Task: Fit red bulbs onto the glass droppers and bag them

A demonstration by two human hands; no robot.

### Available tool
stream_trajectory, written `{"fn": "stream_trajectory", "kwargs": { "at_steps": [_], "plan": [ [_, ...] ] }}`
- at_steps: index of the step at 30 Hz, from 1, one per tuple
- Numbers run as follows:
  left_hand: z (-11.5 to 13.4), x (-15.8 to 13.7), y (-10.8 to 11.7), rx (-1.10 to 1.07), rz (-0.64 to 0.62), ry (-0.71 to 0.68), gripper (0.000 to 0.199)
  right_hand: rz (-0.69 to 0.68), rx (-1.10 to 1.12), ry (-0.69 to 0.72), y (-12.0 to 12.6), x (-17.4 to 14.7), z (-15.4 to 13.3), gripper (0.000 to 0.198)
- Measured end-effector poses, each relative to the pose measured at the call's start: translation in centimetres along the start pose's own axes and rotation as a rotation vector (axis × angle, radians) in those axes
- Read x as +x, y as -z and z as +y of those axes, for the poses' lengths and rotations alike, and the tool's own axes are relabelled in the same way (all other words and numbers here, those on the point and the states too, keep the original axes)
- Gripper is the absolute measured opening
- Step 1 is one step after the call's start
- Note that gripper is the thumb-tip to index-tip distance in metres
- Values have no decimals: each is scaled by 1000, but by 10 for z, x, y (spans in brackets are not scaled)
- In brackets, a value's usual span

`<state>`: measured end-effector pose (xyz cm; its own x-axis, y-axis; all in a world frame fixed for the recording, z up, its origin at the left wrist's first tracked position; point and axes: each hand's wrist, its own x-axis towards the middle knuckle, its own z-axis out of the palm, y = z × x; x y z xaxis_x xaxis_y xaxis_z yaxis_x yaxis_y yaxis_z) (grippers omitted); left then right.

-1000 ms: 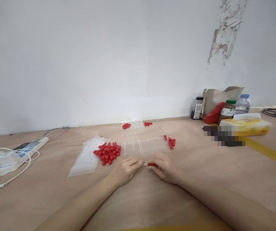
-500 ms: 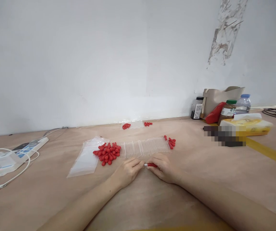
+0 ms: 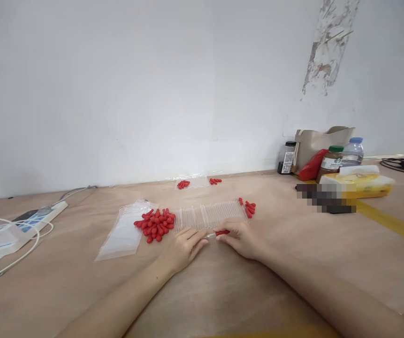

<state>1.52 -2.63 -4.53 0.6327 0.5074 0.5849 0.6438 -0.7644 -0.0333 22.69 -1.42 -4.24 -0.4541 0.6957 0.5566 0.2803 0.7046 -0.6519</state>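
My left hand (image 3: 186, 248) pinches a clear dropper tube (image 3: 210, 235) between thumb and fingers. At the tube's right end is a red rubber bulb (image 3: 222, 232), pinched in my right hand (image 3: 239, 238); the two parts are in line, and how far the bulb sits over the tube cannot be made out. Just beyond my hands lies a row of clear dropper tubes (image 3: 191, 218), side by side. Left of the row is a heap of red rubber bulbs (image 3: 155, 225), and at its right end a few more red bulbs (image 3: 250, 209) lie by the tubes.
Clear plastic bags (image 3: 119, 239) lie left of the heap. Near the wall, another clear bag (image 3: 198, 181) has small red bulbs about it. A power strip (image 3: 29, 232) with white cables is at far left. Tissues (image 3: 367, 185), a jar (image 3: 331, 162), bottles and a beige bag stand right.
Both hands have shifted slightly away from me, toward the row. More of the clear tube shows between them, and my left hand sits a little further from my right. The view has shifted slightly.
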Motion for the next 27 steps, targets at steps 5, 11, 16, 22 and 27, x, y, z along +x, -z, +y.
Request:
{"fn": "stream_trajectory", "kwargs": {
  "at_steps": [5,11,16,22,27],
  "plan": [
    [4,-1,8,4,-28,12,20,143,454,-274,-2,1,1,27],
    [5,2,8,-60,-59,41,22,344,392,-441,25,24,17,32],
    [5,3,6,-73,-82,73,20,289,-185,-658,74,53,55,25],
    [5,1,4,-88,-73,81,20,180,-413,-709,80,70,85,24],
    [4,1,4,-98,-118,96,20,134,-575,-684,65,68,91,27]
  ]
}}
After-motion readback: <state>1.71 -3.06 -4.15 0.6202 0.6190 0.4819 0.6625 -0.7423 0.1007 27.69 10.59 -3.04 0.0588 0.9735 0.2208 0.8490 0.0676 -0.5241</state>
